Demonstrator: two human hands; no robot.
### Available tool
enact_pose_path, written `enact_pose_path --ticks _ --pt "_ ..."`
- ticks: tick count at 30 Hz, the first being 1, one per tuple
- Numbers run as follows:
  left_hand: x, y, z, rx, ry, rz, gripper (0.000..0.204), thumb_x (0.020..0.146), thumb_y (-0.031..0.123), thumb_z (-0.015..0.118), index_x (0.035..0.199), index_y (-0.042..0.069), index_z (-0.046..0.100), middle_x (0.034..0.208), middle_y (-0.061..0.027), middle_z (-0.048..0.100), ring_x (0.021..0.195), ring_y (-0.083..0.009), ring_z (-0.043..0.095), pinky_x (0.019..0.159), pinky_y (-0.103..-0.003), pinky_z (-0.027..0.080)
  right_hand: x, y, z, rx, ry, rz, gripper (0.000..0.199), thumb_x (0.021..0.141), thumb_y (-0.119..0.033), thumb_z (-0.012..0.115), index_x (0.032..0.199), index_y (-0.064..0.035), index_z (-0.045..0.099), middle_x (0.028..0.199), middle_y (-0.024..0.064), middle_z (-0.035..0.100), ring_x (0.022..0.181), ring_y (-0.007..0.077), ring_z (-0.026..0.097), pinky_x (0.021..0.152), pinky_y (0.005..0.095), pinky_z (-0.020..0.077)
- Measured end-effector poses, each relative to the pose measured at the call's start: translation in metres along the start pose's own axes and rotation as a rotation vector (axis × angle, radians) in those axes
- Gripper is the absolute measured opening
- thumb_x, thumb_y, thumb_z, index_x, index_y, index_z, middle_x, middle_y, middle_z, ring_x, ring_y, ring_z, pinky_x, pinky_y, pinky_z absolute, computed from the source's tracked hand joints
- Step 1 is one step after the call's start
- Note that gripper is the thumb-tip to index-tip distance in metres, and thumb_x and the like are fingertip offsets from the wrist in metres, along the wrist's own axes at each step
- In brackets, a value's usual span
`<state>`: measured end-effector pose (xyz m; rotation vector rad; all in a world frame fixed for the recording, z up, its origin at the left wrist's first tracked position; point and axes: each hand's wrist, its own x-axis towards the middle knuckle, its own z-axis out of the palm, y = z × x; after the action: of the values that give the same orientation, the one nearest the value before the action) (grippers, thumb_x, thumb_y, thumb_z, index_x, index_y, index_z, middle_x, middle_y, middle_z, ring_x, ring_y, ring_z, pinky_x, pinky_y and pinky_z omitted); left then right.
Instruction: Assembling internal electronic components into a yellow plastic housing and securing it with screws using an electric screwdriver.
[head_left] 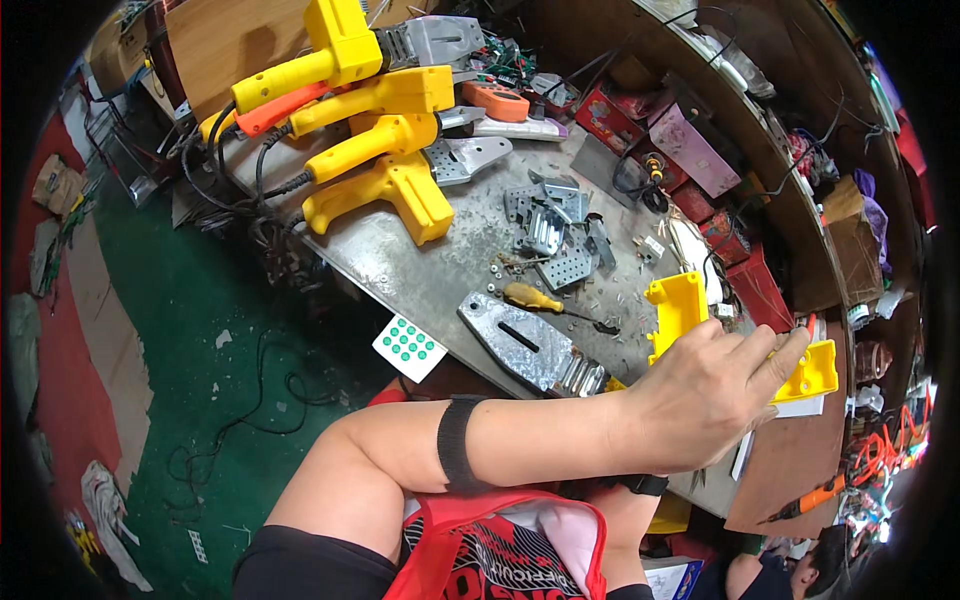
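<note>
My left hand (710, 390) reaches across to the right, its fingers bent and closed. Whatever it grips is hidden; a small red tip (811, 324) shows just beyond the fingertips. A yellow plastic housing (680, 310) lies partly behind this hand, and a yellow shell piece (815, 370) sticks out past it. My right forearm, with a dark wristband (645, 485), runs under the left arm, and its hand is hidden. Close to my left forearm lies a metal heating plate (520, 345) with a slot. Beside it is a yellow-handled screwdriver (533, 297).
Several yellow pistol-shaped tools (385, 190) with black cords are stacked at the back left of the metal table (400, 275). Perforated brackets (550, 225) and screws lie mid-table. An orange meter (497, 101) sits behind. An orange-handled tool (815, 500) is at the right; a person (790, 577) is lower right.
</note>
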<state>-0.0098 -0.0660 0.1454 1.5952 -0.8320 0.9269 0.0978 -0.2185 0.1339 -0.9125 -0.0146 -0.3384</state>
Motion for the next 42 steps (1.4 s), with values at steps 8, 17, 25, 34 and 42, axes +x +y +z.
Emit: enact_pose_path --ticks 8,17,25,34,42 --pt "0.0 0.0 0.003 0.001 0.024 0.02 0.072 0.072 0.021 0.069 0.131 -0.009 0.041 0.092 -0.0128 0.053 0.069 -0.0226 0.054 0.061 -0.033 0.042 -0.002 -0.001 -0.004 -0.062 0.058 0.0 0.023 0.083 -0.029 0.054 0.091 -0.0074 0.053 0.081 0.0098 0.06 0.072 0.0223 0.059 0.078 0.0405 0.051" --pt "0.001 0.0 -0.003 0.004 0.025 0.024 0.071 0.073 0.021 0.068 0.132 -0.008 0.04 0.091 -0.0114 0.053 0.069 -0.022 0.055 0.06 -0.033 0.041 -0.004 0.0 0.006 -0.123 0.101 0.0 0.021 0.084 -0.027 0.054 0.091 -0.0074 0.053 0.082 0.0096 0.059 0.072 0.0218 0.059 0.078 0.0405 0.0512" --pt "0.003 -0.002 -0.01 0.059 -0.009 0.038 0.07 0.074 0.022 0.068 0.132 -0.006 0.042 0.087 -0.0095 0.052 0.068 -0.0219 0.054 0.058 -0.034 0.043 -0.017 -0.007 -0.004 -0.158 0.197 -0.018 0.02 0.084 -0.026 0.054 0.091 -0.0075 0.053 0.082 0.0094 0.059 0.071 0.0214 0.058 0.078 0.0404 0.0513" --pt "-0.028 -0.05 -0.087 0.212 -0.395 -0.017 0.067 0.065 -0.001 0.068 0.13 0.001 0.05 0.095 -0.0162 0.057 0.08 -0.0326 0.057 0.069 -0.039 0.047 -0.056 -0.122 -0.133 -0.017 0.324 -0.175 0.029 0.083 -0.018 0.062 0.098 0.0051 0.052 0.074 0.0071 0.052 0.067 0.0166 0.054 0.069 0.0316 0.0494" --pt "-0.071 -0.067 -0.085 0.263 -0.686 0.061 0.057 0.073 0.007 0.06 0.128 0.003 0.05 0.101 -0.0159 0.057 0.088 -0.0327 0.058 0.078 -0.04 0.048 -0.082 -0.206 -0.287 -1.317 0.697 -0.268 0.034 0.083 -0.03 0.069 0.097 -0.0007 0.058 0.074 0.0058 0.057 0.066 0.0189 0.058 0.064 0.0329 0.0479"
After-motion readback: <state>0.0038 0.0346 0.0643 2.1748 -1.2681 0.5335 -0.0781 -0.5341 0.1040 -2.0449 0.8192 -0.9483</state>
